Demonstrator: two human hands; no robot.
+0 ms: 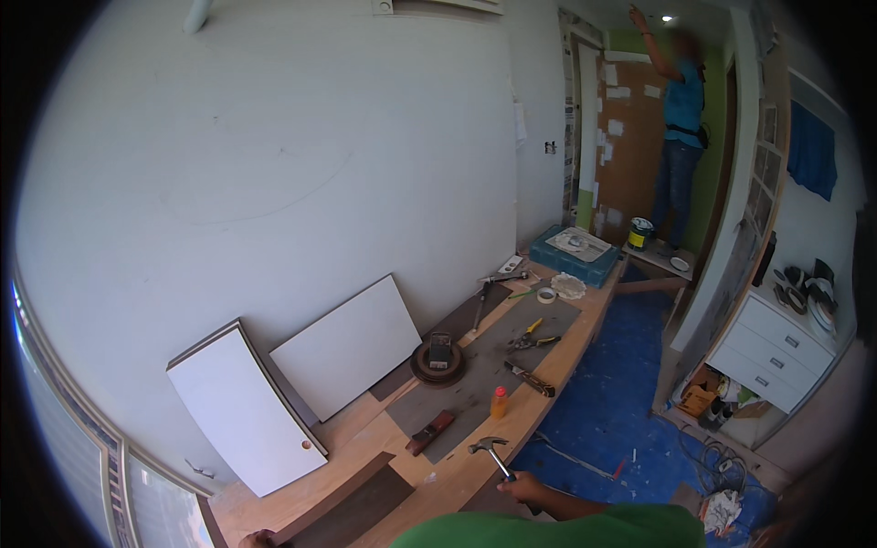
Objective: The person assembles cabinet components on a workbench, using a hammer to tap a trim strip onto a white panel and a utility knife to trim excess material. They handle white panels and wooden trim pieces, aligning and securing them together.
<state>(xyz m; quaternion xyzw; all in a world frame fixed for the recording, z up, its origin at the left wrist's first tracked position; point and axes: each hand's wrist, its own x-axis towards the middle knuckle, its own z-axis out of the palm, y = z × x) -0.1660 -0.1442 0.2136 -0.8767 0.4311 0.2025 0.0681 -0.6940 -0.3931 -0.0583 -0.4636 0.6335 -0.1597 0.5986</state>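
My right hand (521,489) is closed round the handle of a claw hammer (490,446), its head raised over the near edge of the wooden bench (427,477). Only part of my left hand (258,540) shows at the lower edge, beside a dark brown strip (352,511) lying on the bench; its fingers are mostly cut off. Just beyond the hammer stand an orange bottle with a red cap (499,403) and a reddish-brown hand plane (429,433). Farther along lie a utility knife (530,378), yellow-handled pliers (527,339) and a dark round object (438,360).
Two white panels (347,347) lean against the wall. A teal case (575,254) and a tape roll (546,295) occupy the far bench end. Blue sheeting (594,384) covers the floor, with cables (723,466) at right. Another person (683,119) stands raised beyond, arm up.
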